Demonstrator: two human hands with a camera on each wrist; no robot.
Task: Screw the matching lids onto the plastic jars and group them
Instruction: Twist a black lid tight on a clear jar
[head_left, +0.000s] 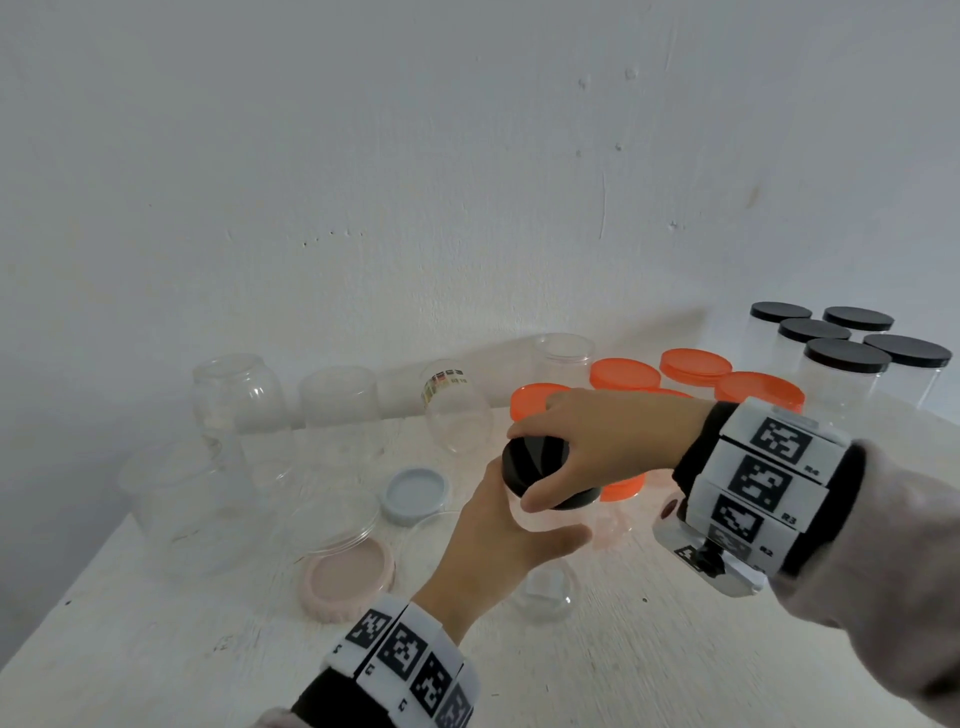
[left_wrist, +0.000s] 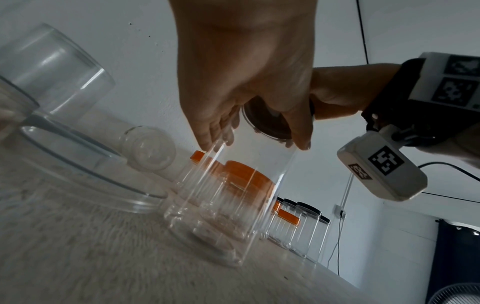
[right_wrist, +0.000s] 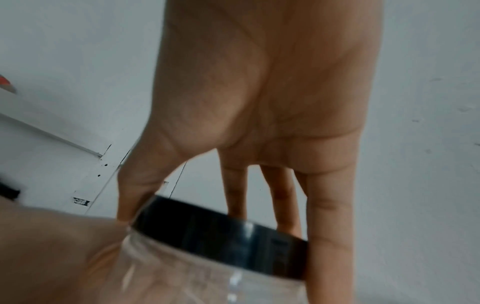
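Observation:
A tall clear plastic jar (left_wrist: 233, 205) stands on the white table (head_left: 156, 649). My left hand (head_left: 498, 535) wraps round its upper wall just under the neck. A black lid (head_left: 537, 462) sits on the jar's mouth, and my right hand (head_left: 597, 441) grips its rim from above with thumb and fingers. In the right wrist view the black lid (right_wrist: 221, 236) shows its ribbed edge between my thumb and fingers (right_wrist: 330, 226). The jar's base rests on the table in the left wrist view.
Several black-lidded jars (head_left: 847, 358) stand grouped at the back right, several orange-lidded jars (head_left: 696, 369) beside them. Open clear jars (head_left: 239, 395) line the back left. A blue lid (head_left: 415, 493), a pink lid (head_left: 348, 577) and a small clear jar (head_left: 543, 592) lie near my left hand.

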